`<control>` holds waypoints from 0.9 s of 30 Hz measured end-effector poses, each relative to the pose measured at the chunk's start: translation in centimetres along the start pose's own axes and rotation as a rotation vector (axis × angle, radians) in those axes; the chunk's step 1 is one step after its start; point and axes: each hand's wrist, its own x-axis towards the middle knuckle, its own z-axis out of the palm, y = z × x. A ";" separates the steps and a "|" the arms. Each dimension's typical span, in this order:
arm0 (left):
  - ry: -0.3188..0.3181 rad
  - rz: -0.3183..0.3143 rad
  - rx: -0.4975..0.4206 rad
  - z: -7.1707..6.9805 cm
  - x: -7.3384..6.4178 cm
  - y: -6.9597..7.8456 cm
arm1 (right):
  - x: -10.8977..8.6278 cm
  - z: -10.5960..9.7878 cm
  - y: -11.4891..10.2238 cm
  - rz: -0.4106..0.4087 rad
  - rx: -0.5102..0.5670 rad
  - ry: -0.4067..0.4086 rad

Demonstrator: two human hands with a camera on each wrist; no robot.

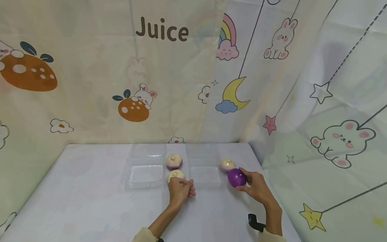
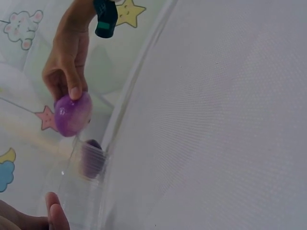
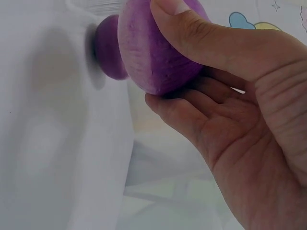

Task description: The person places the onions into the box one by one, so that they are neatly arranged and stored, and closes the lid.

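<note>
My right hand [image 1: 257, 185] grips a purple-and-white turnip [image 1: 237, 178] between thumb and fingers, and its purple side faces the head camera. Just behind it, another turnip [image 1: 227, 164] sits on the table, right of the right-hand clear tray [image 1: 205, 176]. My left hand [image 1: 180, 190] is at the front turnip [image 1: 176, 174] between the two trays, its fingers against the near side and hiding that part. One more turnip [image 1: 174, 161] rests behind that one, pale top up. In the right wrist view the held turnip [image 3: 153, 57] partly overlaps a second turnip [image 3: 109, 48].
A second clear plastic tray [image 1: 146, 176] lies left of the middle turnips. Both trays stand toward the back of the white table [image 1: 99, 201]. Printed cloth walls [image 1: 169, 67] rise behind the table and on its right. A dark strap [image 1: 256, 222] is on my right wrist.
</note>
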 end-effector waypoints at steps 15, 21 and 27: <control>0.000 -0.014 -0.005 0.1 0.1 0.1 | 0.7 0.2 -0.6 0.000 0.042 0.000; 0.000 -0.016 -0.002 0.0 0.0 0.1 | 0.8 0.4 -1.0 0.008 0.044 -0.011; -0.001 -0.014 -0.003 -0.1 0.0 0.2 | 1.1 0.4 -1.3 0.011 0.043 -0.019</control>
